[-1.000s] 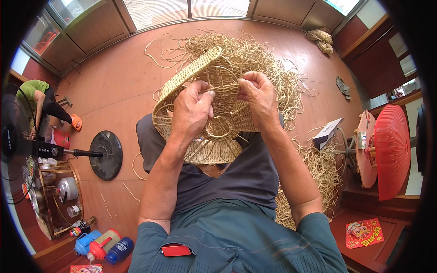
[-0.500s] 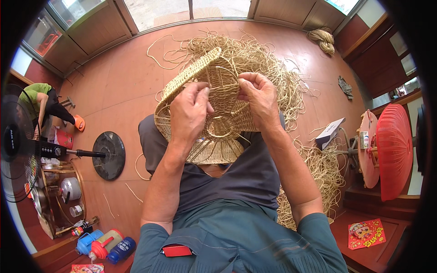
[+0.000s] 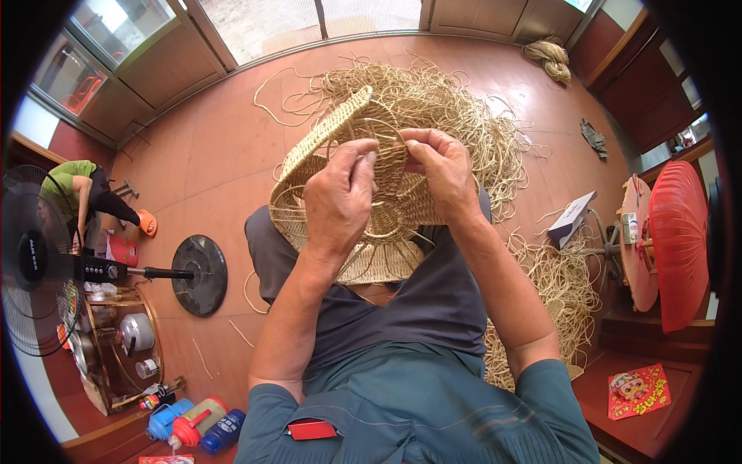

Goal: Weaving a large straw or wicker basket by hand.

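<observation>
On my lap rests a partly woven straw-coloured basket (image 3: 318,133), with a braided band along its left side and bare ribs showing between woven parts. My left hand (image 3: 340,201) is closed in a pinch above the basket's open middle; what its fingertips hold is too small to make out. Close by on the right, my right hand (image 3: 447,176) pinches a thin strand of straw cord at the basket's upper edge, thumb against forefinger. The fingertips of both hands are a short gap apart. My hands partly hide the weave beneath them.
A large tangle of straw cord (image 3: 440,100) lies beyond the basket, another heap (image 3: 553,298) to the right. At left stand a floor fan (image 3: 199,276), bottles (image 3: 222,431) and a rack (image 3: 116,402). A person in green (image 3: 73,182) bends at far left; a red stool (image 3: 680,247) lies tipped at right.
My left hand has moved right, closer to my right hand. The basket's upper tip has shifted slightly left and toward me. The whole view has turned a little.
</observation>
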### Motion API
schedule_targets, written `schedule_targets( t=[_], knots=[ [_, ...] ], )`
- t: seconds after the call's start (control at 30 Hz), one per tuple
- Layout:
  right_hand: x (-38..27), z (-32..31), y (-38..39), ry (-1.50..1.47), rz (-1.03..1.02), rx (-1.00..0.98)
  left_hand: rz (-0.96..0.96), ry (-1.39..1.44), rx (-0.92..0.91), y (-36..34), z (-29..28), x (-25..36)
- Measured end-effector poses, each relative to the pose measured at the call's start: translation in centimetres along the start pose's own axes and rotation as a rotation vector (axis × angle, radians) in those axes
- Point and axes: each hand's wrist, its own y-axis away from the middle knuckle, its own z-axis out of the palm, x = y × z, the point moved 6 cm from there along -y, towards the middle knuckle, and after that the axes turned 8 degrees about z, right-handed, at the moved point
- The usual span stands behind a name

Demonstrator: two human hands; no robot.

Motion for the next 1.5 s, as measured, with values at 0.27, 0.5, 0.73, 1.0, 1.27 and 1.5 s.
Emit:
schedule_targets(
  t=[0.27, 0.5, 0.73, 1.0, 1.27, 1.5],
  knots=[
    [-0.3, 1.5, 0.0, -0.030, -0.074, -0.029, 0.198, -0.568, -0.190, -2.1, 1.6, 1.1],
    [1.7, -2.1, -1.3, -0.057, -0.047, -0.059, 0.222, -0.515, -0.214, -3.0, 4.4, 1.0],
    [4.4, -2.7, -3.4, -0.192, -0.066, -0.109, 0.421, -0.612, -0.094, -0.8, 4.4, 2.5],
    [2.9, -1.6, -2.2, 0.074, -0.171, -0.035, 0.299, -0.495, -0.080, -1.0, 3.2, 0.6],
    [2.5, -1.4, -3.3, 0.103, -0.239, -0.085, 0.256, -0.499, 0.025, -0.6, 2.3, -1.5],
    [1.6, -1.2, -4.3, 0.111, -0.200, -0.241, 0.290, -0.491, 0.188, -0.1, 1.6, -0.9]
  ],
)
